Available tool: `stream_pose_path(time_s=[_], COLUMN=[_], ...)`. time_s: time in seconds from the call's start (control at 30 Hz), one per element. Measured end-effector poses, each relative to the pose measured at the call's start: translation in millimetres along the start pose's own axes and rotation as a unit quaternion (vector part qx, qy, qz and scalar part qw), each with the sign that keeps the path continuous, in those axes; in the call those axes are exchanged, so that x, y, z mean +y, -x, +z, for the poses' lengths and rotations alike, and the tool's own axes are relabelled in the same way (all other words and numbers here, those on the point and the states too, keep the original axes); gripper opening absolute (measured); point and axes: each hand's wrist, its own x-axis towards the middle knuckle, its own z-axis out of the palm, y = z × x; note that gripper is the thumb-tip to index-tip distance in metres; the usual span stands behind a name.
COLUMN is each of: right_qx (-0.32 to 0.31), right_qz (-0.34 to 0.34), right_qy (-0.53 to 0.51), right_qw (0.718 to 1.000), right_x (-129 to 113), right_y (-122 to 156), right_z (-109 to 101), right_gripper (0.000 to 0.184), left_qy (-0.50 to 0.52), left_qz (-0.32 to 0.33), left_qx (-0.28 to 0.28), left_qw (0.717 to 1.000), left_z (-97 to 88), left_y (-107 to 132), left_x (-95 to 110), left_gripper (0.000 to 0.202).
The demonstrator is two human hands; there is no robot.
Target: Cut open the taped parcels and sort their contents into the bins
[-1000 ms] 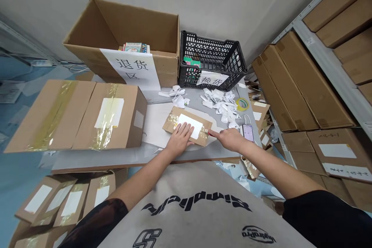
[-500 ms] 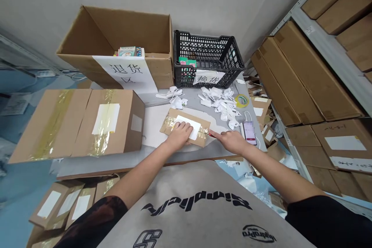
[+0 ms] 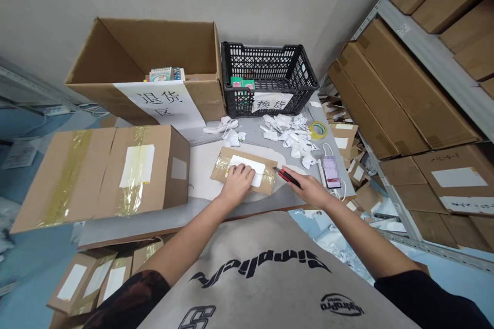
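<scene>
Small cardboard parcel (image 3: pixel 242 174) lies flat on a white sheet (image 3: pixel 203 177), mid-frame, white label (image 3: pixel 247 170) up, clear tape (image 3: pixel 222 167) over its ends. Left hand (image 3: pixel 237 183) is open and flat on the label and near edge, fingers spread, no grip: it pins the parcel down against the sheet. Right hand (image 3: pixel 304 188) is closed around a red-handled cutter (image 3: pixel 288 177) at 3 o'clock from the parcel, tip angled in at the taped right end. Tip is just beside the tape; contact can't be confirmed. Can't tell if it's a knife or closed scissors.

Sheet sits on a grey surface (image 3: pixel 127 232), so the parcel has a clean pad under it. Crumpled white paper scraps (image 3: pixel 287 136) at 1 o'clock, yellow-green tape roll (image 3: pixel 318 129) past them. Phone (image 3: pixel 332 172) with cable at 3 o'clock, off the work area. Large taped carton (image 3: pixel 135 175) at 9 o'clock. Open carton (image 3: pixel 154 46) at 11 o'clock with a 退货区 (returns) sign (image 3: pixel 160 103), small boxes inside. Black plastic crate (image 3: pixel 268 74) at 12 o'clock, 换货 (exchange) sign (image 3: pixel 271 102) on it: sorted by sign. Shelf (image 3: pixel 424 46) of flat cartons at 2 o'clock.
</scene>
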Motion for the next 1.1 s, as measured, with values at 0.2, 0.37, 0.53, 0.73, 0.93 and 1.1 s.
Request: stream_pose_path(time_s=[0.2, 0.37, 0.53, 0.73, 0.93, 1.1], right_qx=[0.115, 0.078, 0.068, 0.08, 0.101, 0.133], right_qz=[0.027, -0.007, -0.027, 0.012, 0.056, 0.083], right_qy=[-0.13, -0.141, -0.207, -0.257, -0.224, -0.16], right_qw=[0.984, 0.987, 0.976, 0.963, 0.968, 0.975], right_x=[-12.8, -8.0, 3.9, -5.4, -17.4, -21.2], right_y=[-47.3, -76.6, -76.0, -62.0, -59.3, -63.7], right_z=[24.6, 27.1, 34.4, 41.7, 49.4, 58.6], right_gripper=[0.089, 0.094, 0.091, 0.093, 0.094, 0.093], left_qy=[0.0, -0.003, 0.005, 0.036, 0.094, 0.113], left_qz=[0.006, 0.01, -0.005, -0.049, 0.032, 0.026], left_qx=[0.009, 0.008, 0.04, 0.077, 0.032, 0.038], left_qw=[1.0, 1.0, 0.999, 0.995, 0.995, 0.993], left_z=[-1.4, -0.7, 12.3, 29.2, 30.4, 33.8], left_y=[6.3, 9.8, 21.7, 40.1, 38.6, 34.4], left_x=[2.1, -1.5, 4.1, 25.5, 36.2, 39.2], left_gripper=[0.049, 0.05, 0.05, 0.057, 0.064, 0.06])
